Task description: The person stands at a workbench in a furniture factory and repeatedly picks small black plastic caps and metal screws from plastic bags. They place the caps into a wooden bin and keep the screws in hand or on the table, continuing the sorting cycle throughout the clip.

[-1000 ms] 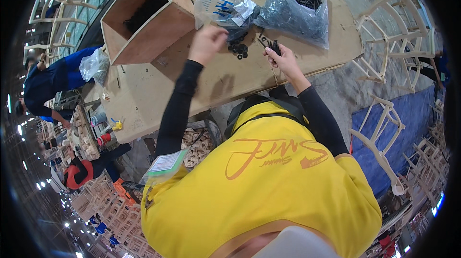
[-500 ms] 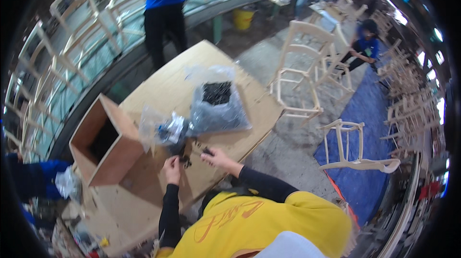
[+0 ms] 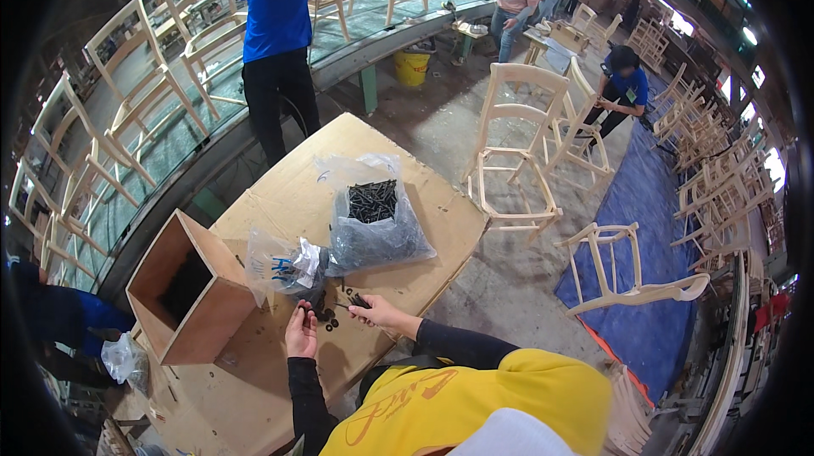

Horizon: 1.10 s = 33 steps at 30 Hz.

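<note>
My right hand (image 3: pixel 381 313) is closed round several black screws (image 3: pixel 359 302), their ends sticking out toward the left. Just left of it, my left hand (image 3: pixel 302 334) has its fingers pinched together at a small dark piece too little to make out. Between and beyond my fingers, small black washers (image 3: pixel 331 325) lie scattered on the cardboard-covered table (image 3: pixel 280 397). Past the hands sits a clear bag (image 3: pixel 280 274) with dark contents and a white label. Behind that, a large open plastic bag (image 3: pixel 381 244) shows a heap of black screws (image 3: pixel 373 201) at its mouth.
An open wooden box (image 3: pixel 212 312) lies on its side at the left of the table. Wooden chairs (image 3: pixel 517 146) stand beyond the right edge, one tipped on a blue tarp (image 3: pixel 632 346). A co-worker in blue (image 3: pixel 284 11) stands at a conveyor (image 3: pixel 339 66) carrying chairs.
The view has tilted up a little, showing more of the far room. My left hand has turned, showing more of its palm side; my right hand still holds the screws.
</note>
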Each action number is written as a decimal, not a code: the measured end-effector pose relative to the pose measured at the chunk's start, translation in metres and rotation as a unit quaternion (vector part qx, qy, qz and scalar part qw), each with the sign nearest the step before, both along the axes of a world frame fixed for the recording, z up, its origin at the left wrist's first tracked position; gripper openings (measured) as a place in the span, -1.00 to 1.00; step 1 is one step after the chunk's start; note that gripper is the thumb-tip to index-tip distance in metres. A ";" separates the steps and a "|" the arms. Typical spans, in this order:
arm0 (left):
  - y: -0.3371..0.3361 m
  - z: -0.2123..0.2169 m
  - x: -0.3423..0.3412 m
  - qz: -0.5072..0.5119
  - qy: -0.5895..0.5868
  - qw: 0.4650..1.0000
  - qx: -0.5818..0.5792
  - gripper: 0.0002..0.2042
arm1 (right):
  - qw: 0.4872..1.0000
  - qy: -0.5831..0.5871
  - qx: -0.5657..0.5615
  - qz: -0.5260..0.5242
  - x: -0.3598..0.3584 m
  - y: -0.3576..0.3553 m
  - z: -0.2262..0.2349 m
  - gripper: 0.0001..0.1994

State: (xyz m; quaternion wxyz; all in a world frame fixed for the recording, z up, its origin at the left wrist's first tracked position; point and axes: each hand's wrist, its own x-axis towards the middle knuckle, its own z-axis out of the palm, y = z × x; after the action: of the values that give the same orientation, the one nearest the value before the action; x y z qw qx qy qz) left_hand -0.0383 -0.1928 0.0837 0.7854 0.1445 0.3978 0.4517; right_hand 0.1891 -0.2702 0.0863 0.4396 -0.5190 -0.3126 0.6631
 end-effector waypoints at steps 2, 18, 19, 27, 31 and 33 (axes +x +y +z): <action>0.001 0.006 0.002 -0.003 0.012 1.000 0.023 -0.79 | 1.000 0.005 0.005 0.008 0.000 0.002 -0.004 -0.79; -0.009 0.027 0.020 -0.051 0.138 0.975 0.167 -0.91 | 1.000 -0.008 0.029 0.007 0.000 0.006 0.006 -0.79; -0.011 0.032 0.024 -0.061 0.150 0.971 0.176 -0.91 | 0.999 -0.007 0.039 0.005 -0.001 0.006 0.008 -0.79; -0.028 0.065 0.044 -0.121 0.229 0.941 0.217 -0.91 | 0.997 0.022 0.073 0.021 -0.004 0.006 0.016 -0.81; -0.033 0.070 0.050 -0.121 0.283 0.919 0.245 -0.89 | 0.996 0.027 0.086 0.013 -0.003 0.008 0.019 -0.82; -0.032 0.068 0.051 -0.099 0.276 0.926 0.239 -0.86 | 0.995 0.024 0.091 0.031 0.000 0.009 0.022 -0.82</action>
State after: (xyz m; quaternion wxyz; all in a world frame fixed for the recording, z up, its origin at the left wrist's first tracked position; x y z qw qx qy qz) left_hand 0.0128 -0.2247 0.1514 0.6276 0.4854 0.4629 0.3953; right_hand 0.1890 -0.2612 0.1079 0.4716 -0.4507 -0.3772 0.6575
